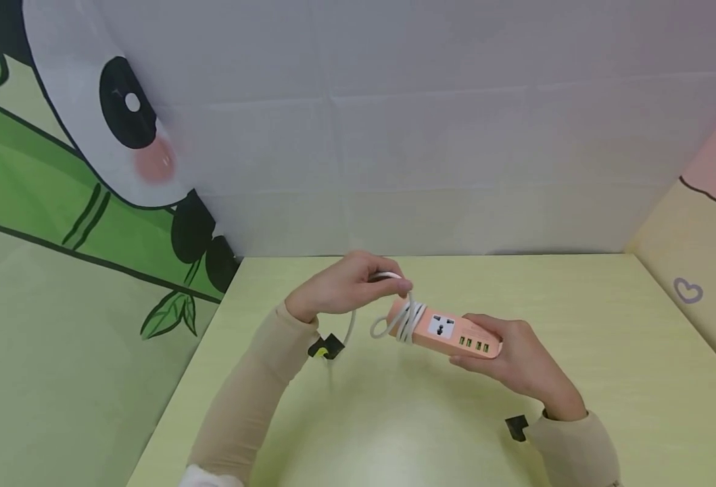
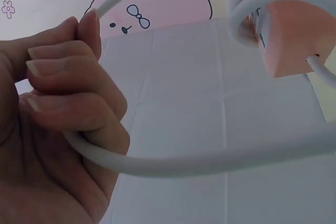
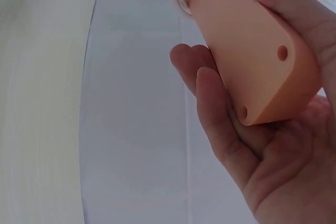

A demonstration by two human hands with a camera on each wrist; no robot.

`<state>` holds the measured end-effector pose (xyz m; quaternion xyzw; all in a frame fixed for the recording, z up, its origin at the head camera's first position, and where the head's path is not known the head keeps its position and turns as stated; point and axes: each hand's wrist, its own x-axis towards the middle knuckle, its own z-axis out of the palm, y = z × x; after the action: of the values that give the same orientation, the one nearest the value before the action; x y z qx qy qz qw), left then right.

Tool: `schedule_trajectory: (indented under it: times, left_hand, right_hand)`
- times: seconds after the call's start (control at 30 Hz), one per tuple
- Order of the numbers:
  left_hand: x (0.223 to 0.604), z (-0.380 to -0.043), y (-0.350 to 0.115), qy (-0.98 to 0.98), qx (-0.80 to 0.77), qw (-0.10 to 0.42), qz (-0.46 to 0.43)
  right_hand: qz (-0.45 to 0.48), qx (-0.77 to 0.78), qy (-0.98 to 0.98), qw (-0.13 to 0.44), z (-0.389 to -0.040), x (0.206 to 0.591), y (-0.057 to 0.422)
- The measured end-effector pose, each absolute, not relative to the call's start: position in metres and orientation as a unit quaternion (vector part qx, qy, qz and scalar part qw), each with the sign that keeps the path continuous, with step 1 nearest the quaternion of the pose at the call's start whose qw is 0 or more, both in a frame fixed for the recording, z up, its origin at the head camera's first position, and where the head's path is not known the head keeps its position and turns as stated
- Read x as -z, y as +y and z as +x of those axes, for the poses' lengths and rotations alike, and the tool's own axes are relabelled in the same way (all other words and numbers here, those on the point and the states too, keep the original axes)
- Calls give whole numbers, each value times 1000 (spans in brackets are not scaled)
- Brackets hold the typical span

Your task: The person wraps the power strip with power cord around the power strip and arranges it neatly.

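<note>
My right hand [image 1: 518, 355] grips the bare end of a pink power strip [image 1: 418, 331], thumb on one side and fingers on the other. The strip has one white socket and several USB ports, and it is held above the table. Several turns of white cord [image 1: 411, 321] wrap its other end, with a small loop sticking out. In the left wrist view, my left hand [image 2: 68, 87] pinches the cord between thumb and forefinger, the other fingers curled over it. From there a length of cord [image 2: 210, 163] runs out below the hand. The right wrist view shows the strip's plain underside [image 3: 247, 51].
A pale yellow table [image 1: 577, 291] lies beneath both hands. Behind it stands a whitish panel [image 1: 418, 149], with a cartoon-printed panel [image 1: 90, 223] at the left and another [image 1: 692, 243] at the right. Small black wrist cameras sit by each sleeve.
</note>
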<state>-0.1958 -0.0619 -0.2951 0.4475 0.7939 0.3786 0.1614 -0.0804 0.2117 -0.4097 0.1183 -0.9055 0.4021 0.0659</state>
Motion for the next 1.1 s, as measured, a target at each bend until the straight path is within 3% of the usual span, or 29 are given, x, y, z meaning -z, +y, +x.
schedule_trajectory:
  times: [0.67, 1.1]
  left_hand:
    - [308, -230, -41, 800, -388, 156, 429]
    - [334, -246, -33, 782, -404, 216, 423]
  right_hand:
    - [184, -448, -874, 42, -76, 407, 206]
    - [204, -467, -860, 31, -77, 410, 209]
